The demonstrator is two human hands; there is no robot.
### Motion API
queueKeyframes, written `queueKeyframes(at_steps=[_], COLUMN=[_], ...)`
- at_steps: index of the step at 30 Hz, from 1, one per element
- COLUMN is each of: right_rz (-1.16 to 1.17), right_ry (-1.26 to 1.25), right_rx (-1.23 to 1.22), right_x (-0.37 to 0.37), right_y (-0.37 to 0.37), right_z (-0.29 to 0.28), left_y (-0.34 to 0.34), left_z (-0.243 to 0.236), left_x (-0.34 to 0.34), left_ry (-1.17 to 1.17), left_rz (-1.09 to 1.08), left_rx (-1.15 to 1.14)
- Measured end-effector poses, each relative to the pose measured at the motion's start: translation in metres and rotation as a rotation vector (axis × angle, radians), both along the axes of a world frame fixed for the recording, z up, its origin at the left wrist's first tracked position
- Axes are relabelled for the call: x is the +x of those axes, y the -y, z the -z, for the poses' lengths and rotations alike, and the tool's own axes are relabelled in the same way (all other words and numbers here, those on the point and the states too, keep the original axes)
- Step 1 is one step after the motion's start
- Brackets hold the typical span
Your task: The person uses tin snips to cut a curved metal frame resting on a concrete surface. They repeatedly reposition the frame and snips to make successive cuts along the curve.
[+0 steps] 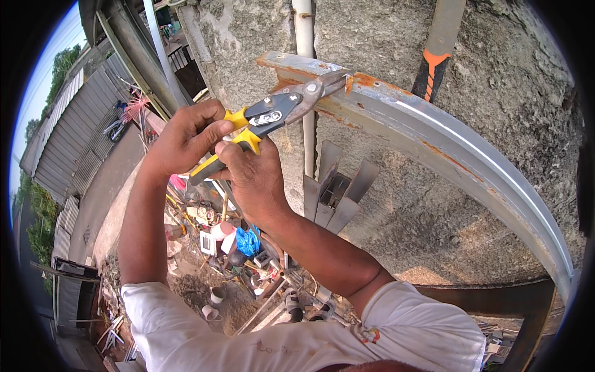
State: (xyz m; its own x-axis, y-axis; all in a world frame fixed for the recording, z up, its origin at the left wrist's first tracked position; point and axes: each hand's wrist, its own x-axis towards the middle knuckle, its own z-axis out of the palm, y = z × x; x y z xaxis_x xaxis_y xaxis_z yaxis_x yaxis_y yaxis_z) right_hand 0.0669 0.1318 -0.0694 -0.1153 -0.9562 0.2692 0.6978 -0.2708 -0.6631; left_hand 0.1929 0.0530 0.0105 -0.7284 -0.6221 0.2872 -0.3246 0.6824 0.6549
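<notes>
The fingers of the left hand point(186, 139) were curled tight around the upper yellow handle of the tin snips point(273, 118), and the fingers of the right hand point(251, 177) were wrapped around the lower handle just beneath, so both hands squeezed the one tool together. The snips pointed up and to the right from the hands, their grey blades biting the rusted end of a long metal channel point(446, 149). That channel ran from the snips away to the right and down, lying against a rough concrete wall point(384, 37). Just below the snips, a cluster of cut metal strips point(334, 186) stood by a thin white pipe point(305, 37). Above and to the right of the channel, an orange and black handle point(434, 62) leaned on the wall. Far below the snips lay scattered debris point(235, 248) on the ground.
</notes>
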Motion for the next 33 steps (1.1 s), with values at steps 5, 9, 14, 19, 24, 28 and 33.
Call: queueKeyframes(at_steps=[5, 9, 14, 19, 24, 28, 33], right_rz=[0.051, -0.007, 0.007, -0.037, 0.081, 0.087, 0.185], right_ry=[-0.05, 0.039, -0.079, -0.058, -0.031, 0.005, 0.032], right_rx=[0.037, 0.0, -0.017, -0.117, -0.084, -0.054, -0.077], right_x=[-0.004, -0.013, -0.028, -0.023, -0.012, -0.009, -0.004], right_y=[-0.01, -0.044, -0.033, -0.02, -0.027, -0.025, -0.024], right_z=[-0.001, 0.015, 0.017, 0.007, -0.007, 0.003, -0.001], left_y=[-0.002, 0.002, 0.012, 0.016, -0.007, -0.02, -0.047], left_z=[0.003, -0.014, -0.004, -0.021, -0.01, -0.012, -0.024], left_x=[-0.001, 0.001, -0.011, -0.015, -0.023, -0.023, 0.0], left_ry=[-0.032, 0.045, -0.064, -0.019, -0.035, 0.016, 0.242], left_rz=[0.024, -0.018, -0.027, -0.056, -0.179, -0.249, -0.075], left_rx=[-0.007, -0.222, -0.312, -0.355, -0.362, -0.291, -0.51])
